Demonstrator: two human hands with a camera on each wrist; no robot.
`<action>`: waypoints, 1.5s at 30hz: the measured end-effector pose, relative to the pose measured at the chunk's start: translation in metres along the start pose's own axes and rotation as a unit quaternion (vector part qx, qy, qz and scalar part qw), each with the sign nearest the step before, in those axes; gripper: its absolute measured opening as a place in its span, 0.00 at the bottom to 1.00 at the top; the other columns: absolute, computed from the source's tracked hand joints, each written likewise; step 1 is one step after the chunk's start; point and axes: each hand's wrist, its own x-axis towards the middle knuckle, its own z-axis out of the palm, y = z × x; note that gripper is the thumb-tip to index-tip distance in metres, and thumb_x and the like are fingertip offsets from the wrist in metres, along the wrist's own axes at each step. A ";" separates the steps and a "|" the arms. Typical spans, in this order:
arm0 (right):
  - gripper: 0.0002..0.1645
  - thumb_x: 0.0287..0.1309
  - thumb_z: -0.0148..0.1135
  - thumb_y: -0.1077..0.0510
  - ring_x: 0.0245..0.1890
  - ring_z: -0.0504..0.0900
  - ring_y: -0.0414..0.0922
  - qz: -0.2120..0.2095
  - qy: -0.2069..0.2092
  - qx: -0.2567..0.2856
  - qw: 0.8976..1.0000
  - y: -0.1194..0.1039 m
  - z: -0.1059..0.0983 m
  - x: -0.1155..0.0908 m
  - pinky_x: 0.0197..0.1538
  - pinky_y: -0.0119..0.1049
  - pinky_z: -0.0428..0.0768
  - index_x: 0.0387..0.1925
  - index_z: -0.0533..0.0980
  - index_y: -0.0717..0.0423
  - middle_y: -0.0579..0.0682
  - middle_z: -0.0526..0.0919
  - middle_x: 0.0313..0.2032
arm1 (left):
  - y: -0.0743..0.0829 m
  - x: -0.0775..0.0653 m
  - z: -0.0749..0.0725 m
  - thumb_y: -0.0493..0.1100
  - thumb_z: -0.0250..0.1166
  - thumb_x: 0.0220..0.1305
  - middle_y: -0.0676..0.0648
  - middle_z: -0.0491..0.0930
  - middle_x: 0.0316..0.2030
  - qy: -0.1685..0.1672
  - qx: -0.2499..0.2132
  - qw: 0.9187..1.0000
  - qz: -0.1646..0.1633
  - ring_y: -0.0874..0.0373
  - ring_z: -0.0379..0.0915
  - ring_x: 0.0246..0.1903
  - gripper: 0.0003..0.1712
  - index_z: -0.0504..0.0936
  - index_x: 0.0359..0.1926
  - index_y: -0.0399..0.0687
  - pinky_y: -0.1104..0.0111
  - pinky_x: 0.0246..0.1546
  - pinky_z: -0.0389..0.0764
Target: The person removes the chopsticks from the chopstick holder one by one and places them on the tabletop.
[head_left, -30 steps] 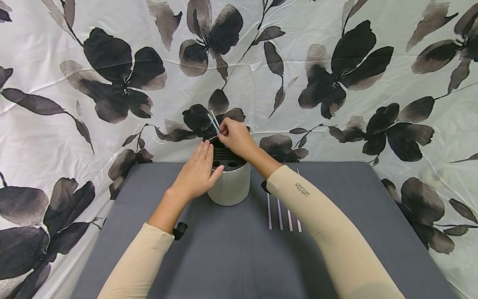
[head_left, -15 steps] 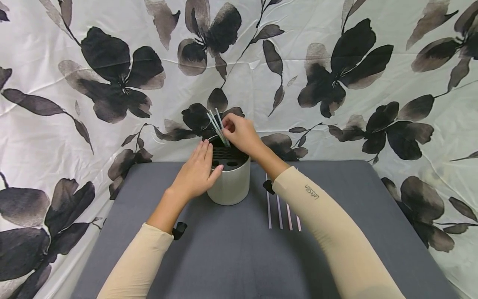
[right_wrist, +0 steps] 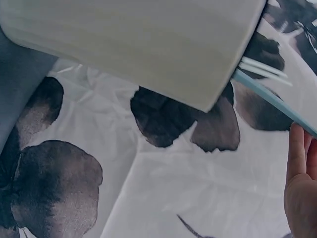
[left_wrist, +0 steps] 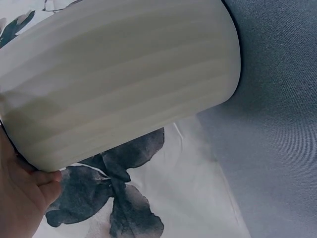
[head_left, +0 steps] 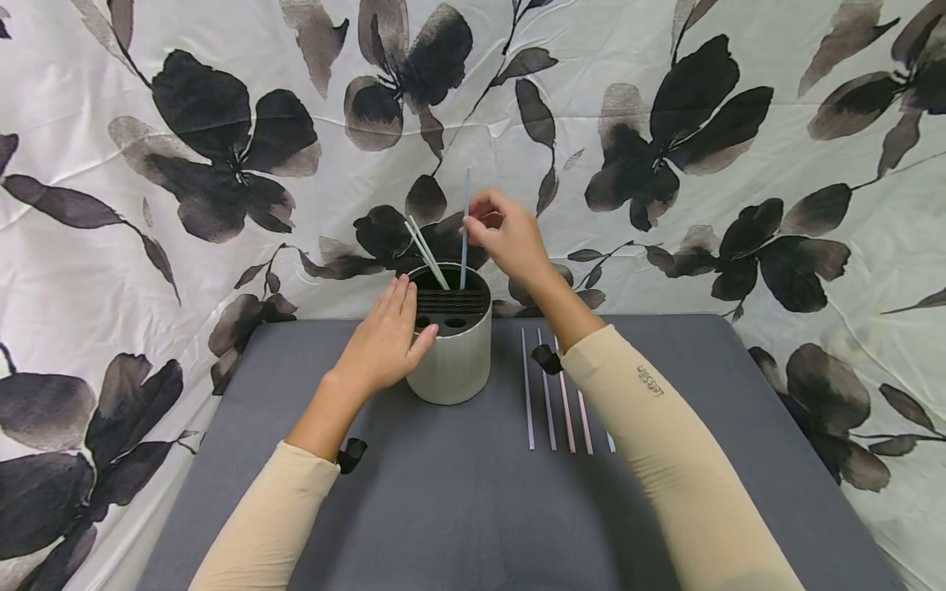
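A whitish round desk organizer with a black slotted insert stands at the far side of the table. My left hand lies against its left side, fingers straight along the rim and thumb at the front. Between thumb and fingertips, my right hand pinches a blue straw, held upright with its lower end inside the organizer's back opening. Two pale straws lean left in that opening. In the right wrist view, fingertips meet the blue straw, while the lower ends of the straws are hidden by the organizer.
Several straws, among them a lilac straw and a pink straw, lie side by side on the grey table, partly beneath the right forearm. Behind the table hangs a white flowered cloth.
My right hand has moved up and to the right, bringing the blue straw from leaning near the pale straws to upright and higher. The left hand stays in place on the organizer.
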 end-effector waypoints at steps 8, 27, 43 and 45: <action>0.06 0.68 0.64 0.65 0.38 0.89 0.53 -0.002 0.033 0.100 0.994 -0.007 -0.024 -0.005 0.46 0.43 0.89 0.45 0.78 0.64 0.52 0.81 0.39 | 0.005 -0.006 0.001 0.62 0.44 0.79 0.28 0.45 0.80 0.004 -0.001 1.000 -0.001 0.37 0.36 0.82 0.47 0.49 0.79 0.26 0.48 0.81 0.48; 0.07 0.66 0.66 0.67 0.39 0.89 0.48 -0.002 0.107 0.198 0.974 -0.013 -0.109 -0.026 0.44 0.35 0.89 0.44 0.78 0.59 0.53 0.83 0.39 | 0.015 -0.016 0.001 0.61 0.44 0.79 0.27 0.46 0.80 0.019 0.004 1.000 -0.002 0.36 0.37 0.81 0.47 0.50 0.78 0.25 0.47 0.81 0.49; 0.07 0.66 0.65 0.69 0.33 0.89 0.38 0.065 0.103 0.149 0.981 0.059 -0.151 -0.078 0.40 0.30 0.88 0.44 0.77 0.61 0.46 0.81 0.36 | 0.021 -0.020 0.001 0.60 0.45 0.79 0.28 0.45 0.80 0.015 0.005 1.000 -0.007 0.37 0.37 0.82 0.47 0.50 0.78 0.24 0.48 0.81 0.47; 0.07 0.66 0.66 0.68 0.32 0.89 0.38 0.073 0.105 0.150 0.980 0.071 -0.155 -0.086 0.39 0.29 0.88 0.44 0.77 0.61 0.46 0.82 0.35 | 0.021 -0.020 0.001 0.61 0.45 0.79 0.27 0.46 0.80 0.016 0.007 1.000 -0.006 0.37 0.37 0.82 0.47 0.50 0.78 0.24 0.48 0.81 0.48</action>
